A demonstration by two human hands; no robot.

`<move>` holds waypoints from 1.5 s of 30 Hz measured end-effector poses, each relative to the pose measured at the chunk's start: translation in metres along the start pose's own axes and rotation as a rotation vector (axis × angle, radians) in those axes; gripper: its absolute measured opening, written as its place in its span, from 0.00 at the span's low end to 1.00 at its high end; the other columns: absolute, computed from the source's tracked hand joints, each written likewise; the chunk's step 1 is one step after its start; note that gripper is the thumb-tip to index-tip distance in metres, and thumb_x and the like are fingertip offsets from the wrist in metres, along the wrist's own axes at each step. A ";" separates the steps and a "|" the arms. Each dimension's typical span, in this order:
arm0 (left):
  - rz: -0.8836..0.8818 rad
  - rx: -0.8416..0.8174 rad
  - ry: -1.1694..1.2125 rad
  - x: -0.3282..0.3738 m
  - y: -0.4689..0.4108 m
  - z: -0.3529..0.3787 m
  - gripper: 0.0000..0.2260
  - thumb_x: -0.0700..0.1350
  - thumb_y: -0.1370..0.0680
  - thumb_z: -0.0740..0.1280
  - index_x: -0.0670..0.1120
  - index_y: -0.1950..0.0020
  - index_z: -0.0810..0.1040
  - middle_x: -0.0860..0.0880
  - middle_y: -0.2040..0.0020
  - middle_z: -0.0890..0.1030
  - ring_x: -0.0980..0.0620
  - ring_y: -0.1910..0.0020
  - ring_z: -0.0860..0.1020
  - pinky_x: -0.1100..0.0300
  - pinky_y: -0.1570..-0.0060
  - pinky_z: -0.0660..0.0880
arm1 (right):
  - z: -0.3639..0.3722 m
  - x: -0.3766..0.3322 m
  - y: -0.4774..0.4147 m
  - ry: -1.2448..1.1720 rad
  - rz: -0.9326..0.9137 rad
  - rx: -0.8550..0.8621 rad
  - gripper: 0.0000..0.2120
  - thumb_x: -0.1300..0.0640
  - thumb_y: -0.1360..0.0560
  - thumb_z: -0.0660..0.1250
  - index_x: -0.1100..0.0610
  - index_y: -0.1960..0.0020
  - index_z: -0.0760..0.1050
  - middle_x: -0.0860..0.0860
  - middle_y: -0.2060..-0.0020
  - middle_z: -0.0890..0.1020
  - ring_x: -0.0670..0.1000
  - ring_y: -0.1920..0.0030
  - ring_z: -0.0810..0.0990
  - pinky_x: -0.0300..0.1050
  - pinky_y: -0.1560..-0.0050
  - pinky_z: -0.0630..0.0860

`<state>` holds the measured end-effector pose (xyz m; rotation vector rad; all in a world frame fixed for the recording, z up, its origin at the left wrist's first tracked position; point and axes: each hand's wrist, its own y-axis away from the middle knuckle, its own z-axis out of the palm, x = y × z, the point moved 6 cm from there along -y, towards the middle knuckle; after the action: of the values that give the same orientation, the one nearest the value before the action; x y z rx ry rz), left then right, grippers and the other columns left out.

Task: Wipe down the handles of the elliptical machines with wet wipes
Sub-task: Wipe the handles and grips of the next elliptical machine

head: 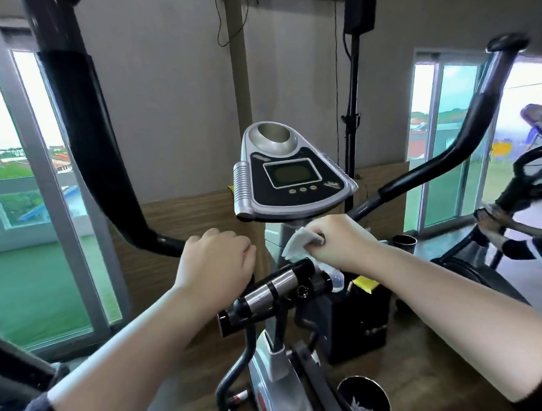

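We take the console (293,176) as our marker: a teardrop of silver plastic with a glossy black face, a square grey screen (293,172), three small round buttons (302,189) beneath it and ribbed silver rolls down its sides. In its top sits a smooth, round, bowl-like recess (273,133).

Just below the console's right corner our right hand (340,242) makes a fist, fingers clamped tight on the wet wipe (300,243). The wipe is a thin, creased white sheet that fans out of the fist towards the console's post. A dark rounded end shows inside the curl of the fingers. Below the console's left corner our left hand (216,261) lies knuckles up, fingers curled close together. What is under the palm is hidden, so we cannot tell whether it grips anything.

Below the console and nearer us, between our two wrists, runs the short handlebar (268,290), a black tube with two brushed-metal bands. Left of the console a thick, matt black padded handle (97,158) curves upward. Right of it a slimmer glossy black handle (449,158) bends up to a flat round cap.

Far below the console a shiny metal cup (363,395) holds crumpled whitish material. Right of the console, beyond our right hand, stands a dark open tube (405,240); its inside is too dark to read.
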<state>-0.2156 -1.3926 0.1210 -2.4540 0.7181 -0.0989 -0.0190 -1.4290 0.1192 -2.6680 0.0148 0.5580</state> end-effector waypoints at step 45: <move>-0.219 -0.227 0.265 -0.045 0.093 0.083 0.28 0.61 0.25 0.63 0.55 0.27 0.67 0.57 0.36 0.74 0.53 0.34 0.71 0.57 0.41 0.72 | 0.109 0.002 0.005 0.163 -0.239 0.153 0.31 0.44 0.20 0.40 0.53 0.36 0.78 0.51 0.40 0.81 0.52 0.35 0.74 0.45 0.28 0.55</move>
<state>-0.2796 -1.3911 0.0049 -2.7645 0.5940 -0.4570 -0.0596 -1.3900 0.0256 -2.5117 -0.2038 0.2523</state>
